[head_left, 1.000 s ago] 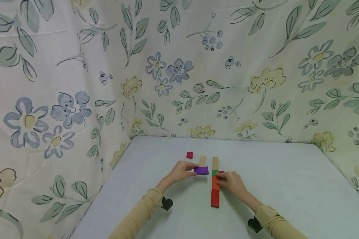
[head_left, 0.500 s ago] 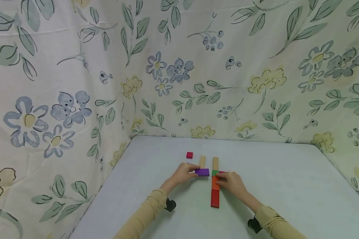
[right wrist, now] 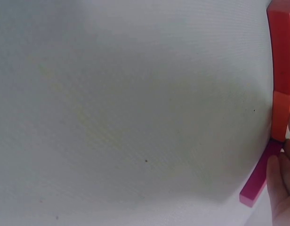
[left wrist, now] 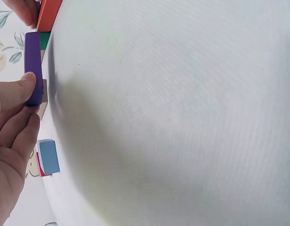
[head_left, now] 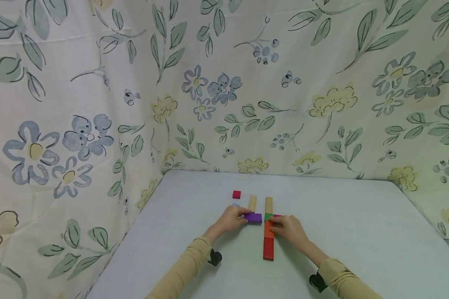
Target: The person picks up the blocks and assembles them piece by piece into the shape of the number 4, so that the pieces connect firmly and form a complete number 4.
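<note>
My left hand (head_left: 229, 219) pinches a purple block (head_left: 255, 218) at its left end, thumb against fingers. It lies crosswise by the near end of a tan block (head_left: 252, 202); whether it touches the table cannot be told. To the right runs a row of touching blocks: tan (head_left: 269, 204), green (head_left: 267, 216), orange (head_left: 268, 232) and red (head_left: 268, 250). From this row a magenta block (right wrist: 257, 178) juts out to the right. My right hand (head_left: 293, 229) rests at the row, fingertips touching around the green, orange and magenta blocks, partly hiding them.
A red cube (head_left: 237, 194) sits farther back on the white table (head_left: 359, 232). Near it, a light blue block (left wrist: 49, 157) is partly hidden behind my left hand in the head view. Floral cloth (head_left: 247, 137) hangs along the back and left sides.
My left hand has drawn the purple block nearer and slightly right, and more of the left tan block shows. The light blue block has come into sight. My right hand stays put.
</note>
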Motion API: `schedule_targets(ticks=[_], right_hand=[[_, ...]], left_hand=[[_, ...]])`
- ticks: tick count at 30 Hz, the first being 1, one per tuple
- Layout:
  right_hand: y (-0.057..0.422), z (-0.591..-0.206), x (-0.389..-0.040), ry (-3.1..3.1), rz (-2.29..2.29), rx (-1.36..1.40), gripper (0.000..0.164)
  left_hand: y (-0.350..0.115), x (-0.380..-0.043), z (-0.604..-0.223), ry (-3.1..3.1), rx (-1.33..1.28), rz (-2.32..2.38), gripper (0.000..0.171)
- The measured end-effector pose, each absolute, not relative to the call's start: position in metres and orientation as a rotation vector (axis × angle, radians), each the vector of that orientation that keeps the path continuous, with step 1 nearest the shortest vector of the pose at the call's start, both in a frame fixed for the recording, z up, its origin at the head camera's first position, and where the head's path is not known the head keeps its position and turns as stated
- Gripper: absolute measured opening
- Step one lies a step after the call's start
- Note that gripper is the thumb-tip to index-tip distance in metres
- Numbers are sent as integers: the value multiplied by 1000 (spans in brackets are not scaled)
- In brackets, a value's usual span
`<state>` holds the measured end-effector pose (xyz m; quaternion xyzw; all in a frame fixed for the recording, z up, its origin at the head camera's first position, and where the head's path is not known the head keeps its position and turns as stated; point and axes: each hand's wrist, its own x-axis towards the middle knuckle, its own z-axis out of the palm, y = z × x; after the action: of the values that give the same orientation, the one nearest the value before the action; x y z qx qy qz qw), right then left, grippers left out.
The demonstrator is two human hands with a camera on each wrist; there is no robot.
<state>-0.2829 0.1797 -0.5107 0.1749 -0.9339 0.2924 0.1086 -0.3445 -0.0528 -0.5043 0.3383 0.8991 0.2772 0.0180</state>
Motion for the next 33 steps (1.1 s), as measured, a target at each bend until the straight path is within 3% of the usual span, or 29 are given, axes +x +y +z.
schedule_targets(ticks=[14, 33], right_hand=[[179, -509, -283, -2781, 890, 477, 30], [182, -510, -284, -2775, 899, 526, 31]], left_hand=[[-43, -345, -508, 2781, 934, 910, 35], [-39, -353, -509, 2823, 983, 869, 33]])
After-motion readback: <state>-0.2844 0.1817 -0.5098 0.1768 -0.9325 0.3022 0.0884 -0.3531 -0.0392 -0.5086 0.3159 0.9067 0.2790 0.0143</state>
